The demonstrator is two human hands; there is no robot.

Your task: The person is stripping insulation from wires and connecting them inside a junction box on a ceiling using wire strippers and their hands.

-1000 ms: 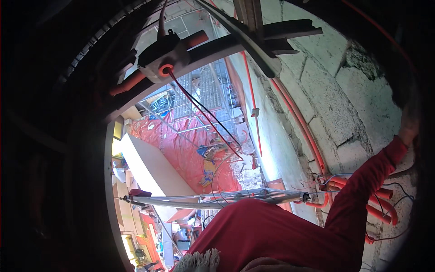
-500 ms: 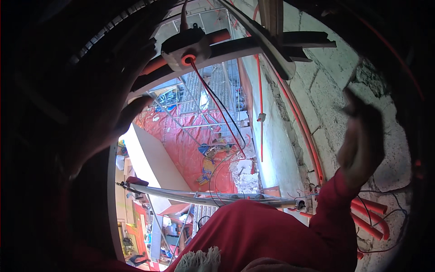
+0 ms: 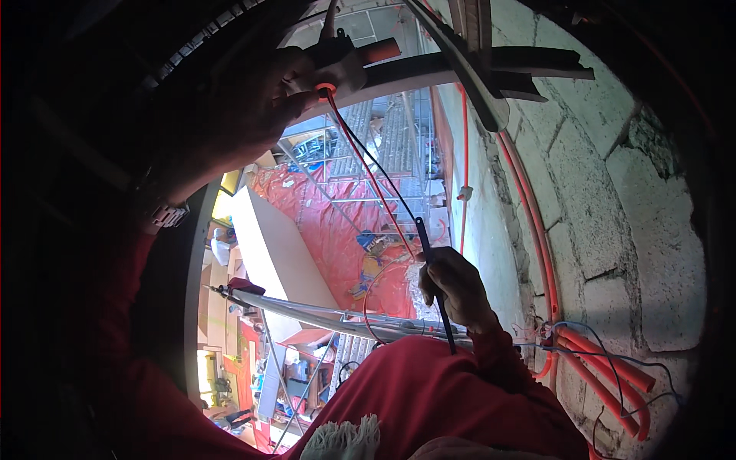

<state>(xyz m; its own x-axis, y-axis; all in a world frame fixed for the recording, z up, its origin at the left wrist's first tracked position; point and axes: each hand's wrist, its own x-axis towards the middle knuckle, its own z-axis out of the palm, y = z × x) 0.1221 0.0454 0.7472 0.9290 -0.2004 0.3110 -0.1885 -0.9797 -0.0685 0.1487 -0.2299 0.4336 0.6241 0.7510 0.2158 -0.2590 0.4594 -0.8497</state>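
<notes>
My left hand [image 3: 268,100], with a metal watch at its wrist, reaches up at the upper left, fingers curled against a grey junction box [image 3: 343,65] with an orange ring opening. A red and a black wire [image 3: 366,153] hang out of the opening. My right hand [image 3: 452,287], in front of my red-clad body, holds a long, thin dark strip [image 3: 422,238] upright, with a small hole at its top end. The box sits at a dark metal channel [image 3: 414,69] overhead.
Orange conduits [image 3: 529,222] and loose wires run along the block wall [image 3: 590,199] at right. A horizontal metal pipe [image 3: 314,307] crosses below me. Far down lie scaffolding, a white panel [image 3: 272,253], red sheeting [image 3: 307,222] and clutter. A person [image 3: 234,420] is small at lower left.
My left hand has risen to the junction box. My right hand has left the wall, moved down and left to the middle, and now grips the dark strip.
</notes>
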